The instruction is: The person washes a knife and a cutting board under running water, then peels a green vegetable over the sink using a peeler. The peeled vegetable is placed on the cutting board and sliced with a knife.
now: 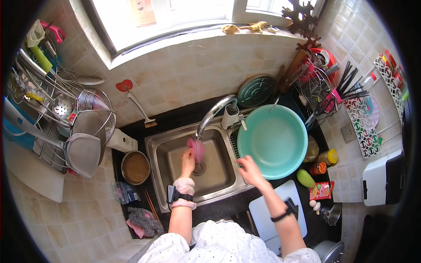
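My left hand (188, 163) grips a pink cloth (197, 148) over the stainless steel sink (217, 164). Water runs from the chrome faucet (210, 113) onto the cloth. My right hand (249, 170) holds nothing that I can see, its fingers apart and partly curled. It hovers near the lower left rim of a turquoise plastic basin (274, 141), at the right end of the sink; whether it touches the rim I cannot tell.
A metal bowl of brownish content (135, 167) and a white bottle (122, 140) stand left of the sink. Below the basin lies a pale cutting board (279, 210), near a green vegetable (306, 178) and eggs (315, 205). Skimmers and strainers (92, 115) hang on the left wall.
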`<state>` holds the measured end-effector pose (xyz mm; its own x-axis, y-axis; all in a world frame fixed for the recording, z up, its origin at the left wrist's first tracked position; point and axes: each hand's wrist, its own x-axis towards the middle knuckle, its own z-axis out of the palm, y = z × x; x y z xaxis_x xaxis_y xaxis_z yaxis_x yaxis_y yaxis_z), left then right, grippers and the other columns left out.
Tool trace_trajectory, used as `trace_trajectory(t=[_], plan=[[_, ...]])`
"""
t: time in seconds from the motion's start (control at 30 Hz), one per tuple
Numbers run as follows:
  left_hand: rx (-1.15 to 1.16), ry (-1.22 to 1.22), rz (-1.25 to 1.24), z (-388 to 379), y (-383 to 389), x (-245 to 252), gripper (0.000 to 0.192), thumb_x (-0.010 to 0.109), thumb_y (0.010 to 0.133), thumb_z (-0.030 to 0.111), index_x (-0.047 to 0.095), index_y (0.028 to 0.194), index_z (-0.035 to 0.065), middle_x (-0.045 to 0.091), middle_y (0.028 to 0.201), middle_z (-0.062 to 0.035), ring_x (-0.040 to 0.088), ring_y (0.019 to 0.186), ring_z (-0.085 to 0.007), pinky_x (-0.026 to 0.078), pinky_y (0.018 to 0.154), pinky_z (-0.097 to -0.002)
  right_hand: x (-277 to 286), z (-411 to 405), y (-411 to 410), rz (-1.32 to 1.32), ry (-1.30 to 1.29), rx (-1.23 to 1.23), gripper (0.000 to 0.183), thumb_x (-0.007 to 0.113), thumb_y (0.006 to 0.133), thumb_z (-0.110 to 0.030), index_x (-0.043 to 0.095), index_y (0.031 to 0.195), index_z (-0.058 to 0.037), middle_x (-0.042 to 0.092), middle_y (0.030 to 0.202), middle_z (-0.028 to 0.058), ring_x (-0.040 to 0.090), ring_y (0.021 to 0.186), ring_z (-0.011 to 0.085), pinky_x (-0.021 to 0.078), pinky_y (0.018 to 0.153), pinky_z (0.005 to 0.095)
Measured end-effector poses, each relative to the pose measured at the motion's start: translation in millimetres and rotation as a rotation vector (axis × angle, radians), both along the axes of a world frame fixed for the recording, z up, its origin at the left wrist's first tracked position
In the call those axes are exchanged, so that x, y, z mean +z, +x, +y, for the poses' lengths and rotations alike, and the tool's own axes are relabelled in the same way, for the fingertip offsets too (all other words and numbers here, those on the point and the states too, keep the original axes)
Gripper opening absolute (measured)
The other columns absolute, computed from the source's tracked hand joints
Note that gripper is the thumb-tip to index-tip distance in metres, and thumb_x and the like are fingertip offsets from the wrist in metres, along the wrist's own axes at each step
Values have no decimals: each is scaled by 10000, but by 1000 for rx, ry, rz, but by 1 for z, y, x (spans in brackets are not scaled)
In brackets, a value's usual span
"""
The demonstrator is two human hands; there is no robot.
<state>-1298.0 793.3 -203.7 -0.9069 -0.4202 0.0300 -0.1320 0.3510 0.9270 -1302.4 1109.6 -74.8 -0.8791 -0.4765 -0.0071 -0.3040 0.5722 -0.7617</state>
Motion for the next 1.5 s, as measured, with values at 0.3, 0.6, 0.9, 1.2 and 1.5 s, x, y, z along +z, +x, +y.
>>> trace_trajectory(t=[0.3,0.6,0.9,1.2,1.5], plan=[[90,593,-172,8,26,-21,245,629,901,97,668,1127,9,685,939,-31,620,846,-105,469,760,-240,-133,-222,-51,-489,-287,-577,331,685,829,-80,657,1140,29,717,977,192,694,926,270,521,837,365],[287,882,-327,-24,16,-34,341,680,911,187,637,1184,-12,696,1050,-59,640,940,-137,496,842,-288,-156,-214,-44,-705,-485,-415,163,699,781,46,684,934,-8,712,883,95,664,818,168,528,738,317],[116,571,-159,-21,5,-52,289,646,912,99,655,1196,51,716,1033,-65,649,956,-137,496,841,-308,-164,-185,-56,-510,-322,-322,465,596,740,115,634,1179,-34,706,945,116,670,926,219,522,817,313],[-184,330,-342,-22,14,-15,238,672,888,75,694,1123,44,679,847,-6,603,751,-81,508,686,-255,-144,-207,-66,-672,-329,60,491,647,730,42,629,1217,-14,702,1055,131,663,988,214,509,885,343],[-215,55,-284,-34,18,9,313,797,741,196,730,1014,59,729,845,-125,697,793,-259,538,761,-365,-116,-189,-78,-681,-333,-178,198,672,821,-25,725,1012,-18,717,929,66,660,820,148,511,708,284]])
